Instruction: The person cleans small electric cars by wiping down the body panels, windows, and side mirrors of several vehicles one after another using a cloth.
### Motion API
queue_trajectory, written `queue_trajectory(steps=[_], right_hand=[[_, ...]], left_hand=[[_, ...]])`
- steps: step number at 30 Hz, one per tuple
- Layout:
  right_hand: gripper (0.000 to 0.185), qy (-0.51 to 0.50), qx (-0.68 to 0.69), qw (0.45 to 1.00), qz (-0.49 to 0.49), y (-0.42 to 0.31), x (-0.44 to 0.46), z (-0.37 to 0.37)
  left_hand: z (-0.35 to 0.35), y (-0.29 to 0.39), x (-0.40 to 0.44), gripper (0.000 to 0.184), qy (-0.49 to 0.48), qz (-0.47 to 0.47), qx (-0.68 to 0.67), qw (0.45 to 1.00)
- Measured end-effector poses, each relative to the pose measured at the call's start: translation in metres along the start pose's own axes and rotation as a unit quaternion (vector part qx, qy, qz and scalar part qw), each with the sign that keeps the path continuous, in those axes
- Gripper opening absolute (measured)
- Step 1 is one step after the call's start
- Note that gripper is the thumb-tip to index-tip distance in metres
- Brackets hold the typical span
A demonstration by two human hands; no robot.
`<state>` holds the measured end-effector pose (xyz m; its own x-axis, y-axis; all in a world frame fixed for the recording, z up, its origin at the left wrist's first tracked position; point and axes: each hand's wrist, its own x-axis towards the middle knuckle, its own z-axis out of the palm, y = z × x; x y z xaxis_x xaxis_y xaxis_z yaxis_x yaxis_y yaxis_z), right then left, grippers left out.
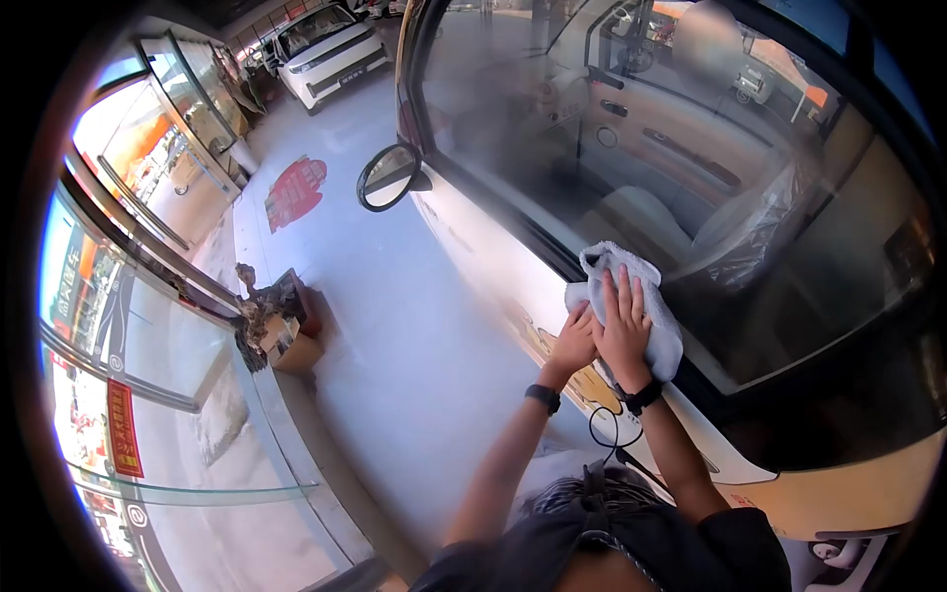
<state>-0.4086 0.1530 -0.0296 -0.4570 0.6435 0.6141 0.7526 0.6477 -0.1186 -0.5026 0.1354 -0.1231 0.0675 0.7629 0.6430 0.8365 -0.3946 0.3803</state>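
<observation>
A grey-white towel (663, 331) lies bunched against the lower edge of a car's side window (592, 187). My right hand (623, 333) is flat on top of the towel, its fingers stretched out and pressing it to the car door. Close beside it, my left hand (574, 343) is closed at the towel's left edge, its fingers partly hidden. Dark bands circle both wrists. Below the window, the pale door panel (473, 242) has a yellow graphic, and a thin black cord loop hangs near my right wrist.
The car's side mirror (389, 178) sticks out ahead on the left. A white car (330, 54) stands farther back. On the left are glass doors and panels (187, 434), with a cardboard box (296, 350) by a low ledge. A red sticker (296, 192) marks the floor.
</observation>
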Motion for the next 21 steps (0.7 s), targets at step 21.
queue_trajectory(steps=[21], right_hand=[[0.042, -0.13, 0.645, 0.723, 0.212, -0.193, 0.18, 0.181]], left_hand=[[-0.24, -0.207, 0.03, 0.042, 0.158, -0.136, 0.079, 0.975]])
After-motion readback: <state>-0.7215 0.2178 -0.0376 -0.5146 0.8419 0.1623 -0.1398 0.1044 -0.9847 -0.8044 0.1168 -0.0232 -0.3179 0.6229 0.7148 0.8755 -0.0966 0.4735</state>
